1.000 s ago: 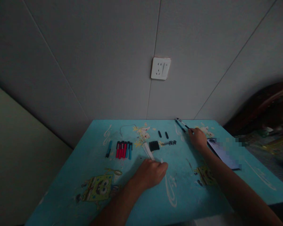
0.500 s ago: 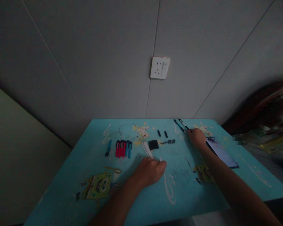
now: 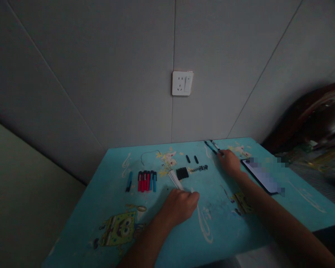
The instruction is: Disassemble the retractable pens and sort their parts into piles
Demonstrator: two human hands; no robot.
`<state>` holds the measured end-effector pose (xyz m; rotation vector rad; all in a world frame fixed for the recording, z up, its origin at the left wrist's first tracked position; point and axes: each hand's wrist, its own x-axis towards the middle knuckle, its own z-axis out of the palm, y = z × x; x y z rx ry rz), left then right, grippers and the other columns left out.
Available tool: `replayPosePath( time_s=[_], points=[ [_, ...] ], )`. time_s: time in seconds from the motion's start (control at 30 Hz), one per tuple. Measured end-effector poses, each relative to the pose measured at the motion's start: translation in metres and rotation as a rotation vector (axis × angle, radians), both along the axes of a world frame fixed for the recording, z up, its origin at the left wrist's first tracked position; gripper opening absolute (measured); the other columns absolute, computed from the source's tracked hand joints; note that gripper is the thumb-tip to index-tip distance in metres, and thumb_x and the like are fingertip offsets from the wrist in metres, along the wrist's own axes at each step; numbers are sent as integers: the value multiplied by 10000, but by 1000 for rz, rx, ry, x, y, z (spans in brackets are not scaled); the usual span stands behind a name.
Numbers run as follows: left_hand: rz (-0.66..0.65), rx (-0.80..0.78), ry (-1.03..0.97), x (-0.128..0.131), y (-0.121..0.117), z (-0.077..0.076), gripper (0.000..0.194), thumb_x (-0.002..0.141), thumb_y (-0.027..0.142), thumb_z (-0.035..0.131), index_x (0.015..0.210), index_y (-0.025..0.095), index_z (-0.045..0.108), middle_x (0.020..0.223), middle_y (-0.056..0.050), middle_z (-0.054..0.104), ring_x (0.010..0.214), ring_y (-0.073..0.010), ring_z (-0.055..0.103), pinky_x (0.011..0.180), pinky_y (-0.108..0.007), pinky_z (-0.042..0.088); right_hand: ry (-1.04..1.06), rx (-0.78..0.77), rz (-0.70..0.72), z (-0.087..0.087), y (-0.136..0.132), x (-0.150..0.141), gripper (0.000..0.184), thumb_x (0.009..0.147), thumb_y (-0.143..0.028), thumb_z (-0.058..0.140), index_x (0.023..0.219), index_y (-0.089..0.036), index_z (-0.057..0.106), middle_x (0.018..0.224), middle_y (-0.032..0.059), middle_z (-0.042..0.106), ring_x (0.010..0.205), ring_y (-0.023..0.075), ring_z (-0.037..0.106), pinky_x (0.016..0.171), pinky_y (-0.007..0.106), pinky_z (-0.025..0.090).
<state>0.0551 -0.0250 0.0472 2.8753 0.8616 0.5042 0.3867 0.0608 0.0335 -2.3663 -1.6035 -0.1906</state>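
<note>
My left hand [image 3: 180, 205] is closed near the middle of the table, just at the near end of a bundle of slim white sticks [image 3: 175, 179]. Whatever its curled fingers may hold is hidden. Farther right, my right hand [image 3: 229, 163] has its fingers closed at the near end of a slim black-and-white pen [image 3: 214, 144]. A dark blue pen [image 3: 210, 147] lies just left of that one. Beyond the left hand are a row of short black pieces [image 3: 182, 173], a cluster of small dark parts [image 3: 200, 169] and two black caps [image 3: 188, 159].
Red and blue pen barrels with dark ends [image 3: 147, 181] lie in a row at left, with a single blue one [image 3: 129, 181] beside them. A phone [image 3: 261, 176] rests at right. The patterned turquoise tablecloth [image 3: 100, 201] meets a grey wall with a socket [image 3: 182, 83].
The view has shifted slightly, and objects on the left appear a little lower. Against the table, my left hand stays about where it was; my right hand remains at the pen.
</note>
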Motion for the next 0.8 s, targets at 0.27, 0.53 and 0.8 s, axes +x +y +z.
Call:
replayPosePath(
  time_s=[0.27,0.53,0.8],
  points=[
    [-22,-24,-5,-1,2,-3,154,979,232,453,956,222,605,734,-5,704,660,-178,676,635,-288,484,5,-14,-1,-5,3,-3,350,969,-373,501,1214,-184,665,1153,134,680,961,218,655,788,255,426],
    [-9,17,-40,-1,1,-3,170,973,250,463,884,215,603,641,5,673,590,-163,656,579,-260,445,-88,16,-7,-5,0,1,380,977,-393,473,1193,-157,676,1088,159,703,952,248,664,812,296,436],
    [6,-4,-23,-1,4,-9,179,973,254,462,888,217,614,676,1,693,607,-161,660,606,-264,448,-132,58,-2,-15,1,9,393,992,-393,419,1148,-151,688,1040,170,703,915,281,665,790,346,428]
  ],
)
